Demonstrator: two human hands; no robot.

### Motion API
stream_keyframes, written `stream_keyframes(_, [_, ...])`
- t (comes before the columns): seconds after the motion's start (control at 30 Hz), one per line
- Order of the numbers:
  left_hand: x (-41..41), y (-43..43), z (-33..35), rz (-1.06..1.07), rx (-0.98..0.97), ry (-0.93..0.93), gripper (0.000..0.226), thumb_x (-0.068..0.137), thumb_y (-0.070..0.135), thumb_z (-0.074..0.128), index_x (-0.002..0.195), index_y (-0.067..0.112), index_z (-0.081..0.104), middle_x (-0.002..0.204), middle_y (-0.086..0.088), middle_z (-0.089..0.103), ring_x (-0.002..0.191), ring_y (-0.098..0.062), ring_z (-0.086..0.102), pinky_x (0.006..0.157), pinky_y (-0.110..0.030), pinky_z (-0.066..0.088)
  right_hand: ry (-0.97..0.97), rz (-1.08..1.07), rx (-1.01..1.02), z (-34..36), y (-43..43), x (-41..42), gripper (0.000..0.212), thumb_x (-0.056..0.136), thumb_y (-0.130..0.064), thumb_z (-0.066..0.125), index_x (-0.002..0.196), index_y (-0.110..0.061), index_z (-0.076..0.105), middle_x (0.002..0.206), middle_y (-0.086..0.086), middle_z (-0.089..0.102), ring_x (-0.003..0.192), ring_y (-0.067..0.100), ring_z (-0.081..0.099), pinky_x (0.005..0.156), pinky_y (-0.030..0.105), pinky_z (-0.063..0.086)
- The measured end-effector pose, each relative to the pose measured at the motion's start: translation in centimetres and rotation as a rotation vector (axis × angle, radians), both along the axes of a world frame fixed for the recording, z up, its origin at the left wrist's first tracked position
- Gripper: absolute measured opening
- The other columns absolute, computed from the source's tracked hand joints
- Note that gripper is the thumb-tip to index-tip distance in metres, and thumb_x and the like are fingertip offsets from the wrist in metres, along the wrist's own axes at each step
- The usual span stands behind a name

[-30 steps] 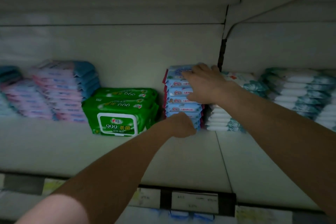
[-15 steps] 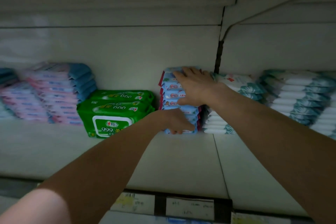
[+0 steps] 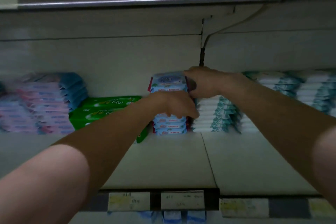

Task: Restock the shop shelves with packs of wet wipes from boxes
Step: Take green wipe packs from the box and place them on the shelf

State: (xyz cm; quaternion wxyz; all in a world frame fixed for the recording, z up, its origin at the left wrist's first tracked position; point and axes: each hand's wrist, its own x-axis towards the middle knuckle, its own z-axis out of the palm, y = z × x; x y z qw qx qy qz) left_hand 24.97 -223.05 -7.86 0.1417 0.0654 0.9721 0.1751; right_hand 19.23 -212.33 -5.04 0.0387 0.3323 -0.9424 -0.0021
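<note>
Left hand (image 3: 174, 104) and right hand (image 3: 201, 82) clamp the blue plastic wipe-pack stack (image 3: 169, 85) at the white shelf (image 3: 163, 160)'s back edge.
Likely soft, light, slippery: hold both sides.

L arm (image 3: 94, 151) is showing bare from elbow to wrist, lower left of the frame up to centre; R arm (image 3: 272, 114) is showing bare from right edge to centre. L hand (image 3: 174, 103) & R hand (image 3: 203, 82) are showing bare too, knuckles facing cam, fingertips mostly hidden, edges blurring
</note>
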Motion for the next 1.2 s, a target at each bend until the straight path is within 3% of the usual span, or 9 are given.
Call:
stream_keyframes(0.17, [-1.2, 3.4, 0.9, -0.041, 0.038, 0.313, 0.036, 0.090, 0.018, 0.060, 0.057, 0.007, 0.048, 0.059, -0.003, 0.047, 0.056, -0.013, 0.044, 0.052, -0.025, 0.034, -0.075, -0.123, -0.008, 0.6, 4.3, 0.8, 0.059, 0.094, -0.014, 0.057, 0.147, -0.012, 0.032, 0.148, 0.011, 0.037, 0.130, 0.026, 0.042, 0.105, 0.029, 0.036])
stream_keyframes(0.27, [-1.8, 4.4, 0.5, -0.065, -0.088, 0.542, 0.021, 0.092, 0.019, 0.056, 0.090, -0.001, 0.063, 0.082, -0.008, 0.060, 0.080, -0.023, 0.058, 0.059, -0.025, 0.035, -0.104, -0.203, -0.016, 0.4, 6.9, 1.5, 0.065, 0.093, -0.015, 0.059, 0.149, -0.010, 0.026, 0.151, 0.010, 0.034, 0.132, 0.025, 0.039, 0.107, 0.028, 0.034])
stream_keyframes(0.37, [-3.3, 4.7, 0.0, -0.077, -0.163, 0.662, 0.031, 0.091, 0.025, 0.057, 0.115, 0.005, 0.061, 0.117, -0.014, 0.059, 0.106, -0.027, 0.056, 0.078, -0.028, 0.043, -0.139, -0.291, -0.005, -1.0, 8.6, 1.7, 0.074, 0.093, -0.020, 0.058, 0.151, -0.006, 0.014, 0.154, 0.012, 0.027, 0.137, 0.028, 0.033, 0.111, 0.032, 0.029])
stream_keyframes(0.57, [-6.2, 6.6, -0.3, -0.165, -0.401, 0.585, 0.068, 0.087, 0.029, 0.064, 0.143, 0.010, 0.032, 0.138, -0.014, 0.041, 0.126, -0.030, 0.039, 0.097, -0.037, 0.036, -0.076, -0.264, -0.010, -3.4, 10.6, -0.2, 0.081, 0.086, -0.020, 0.068, 0.148, -0.005, 0.018, 0.148, 0.016, 0.030, 0.133, 0.031, 0.034, 0.110, 0.034, 0.031])
stream_keyframes(0.7, [-8.2, 7.4, -1.8, -0.116, -0.530, 0.463, 0.097, 0.079, 0.043, 0.073, 0.149, 0.006, 0.017, 0.149, -0.014, 0.031, 0.136, -0.029, 0.030, 0.112, -0.043, 0.025, 0.169, -0.172, 0.070, -5.0, 10.5, -2.8, 0.087, 0.083, -0.029, 0.069, 0.149, -0.006, 0.017, 0.148, 0.015, 0.028, 0.134, 0.030, 0.033, 0.108, 0.043, 0.034])
stream_keyframes(0.8, [-8.5, 7.5, -3.0, -0.082, -0.545, 0.519, 0.087, 0.083, 0.040, 0.068, 0.147, 0.006, 0.019, 0.149, -0.014, 0.030, 0.137, -0.029, 0.028, 0.114, -0.045, 0.020, 0.252, -0.163, 0.115, -6.2, 10.3, -4.0, 0.083, 0.085, -0.023, 0.066, 0.148, -0.004, 0.018, 0.145, 0.019, 0.032, 0.131, 0.032, 0.037, 0.101, 0.045, 0.041])
stream_keyframes(0.9, [-8.0, 6.6, -3.2, -0.032, -0.563, 0.543, 0.078, 0.086, 0.041, 0.064, 0.144, 0.008, 0.025, 0.147, -0.012, 0.035, 0.132, -0.027, 0.037, 0.107, -0.037, 0.026, 0.326, -0.084, 0.032, -7.0, 9.0, -4.3, 0.060, 0.079, -0.005, 0.063, 0.133, 0.012, 0.044, 0.126, 0.035, 0.051, 0.109, 0.041, 0.060, 0.069, 0.039, 0.057])
stream_keyframes(1.03, [-7.7, 5.7, -2.8, 0.031, -0.715, 0.507, 0.079, 0.088, 0.049, 0.058, 0.146, 0.007, 0.024, 0.146, -0.012, 0.039, 0.129, -0.026, 0.042, 0.114, -0.045, 0.017, 0.322, -0.038, 0.062, -7.0, 7.4, -4.1, 0.058, 0.096, -0.004, 0.042, 0.148, 0.002, 0.018, 0.152, 0.026, 0.022, 0.138, 0.036, 0.030, 0.096, 0.043, 0.043])
stream_keyframes(1.2, [-7.9, 7.4, -1.8, 0.031, -0.744, 0.470, 0.076, 0.088, 0.047, 0.059, 0.146, 0.013, 0.025, 0.148, -0.009, 0.034, 0.134, -0.027, 0.036, 0.113, -0.049, 0.017, 0.328, -0.088, 0.084, -6.3, 8.6, -3.9, 0.056, 0.095, -0.015, 0.047, 0.145, -0.004, 0.025, 0.141, 0.020, 0.037, 0.128, 0.032, 0.041, 0.089, 0.039, 0.044])
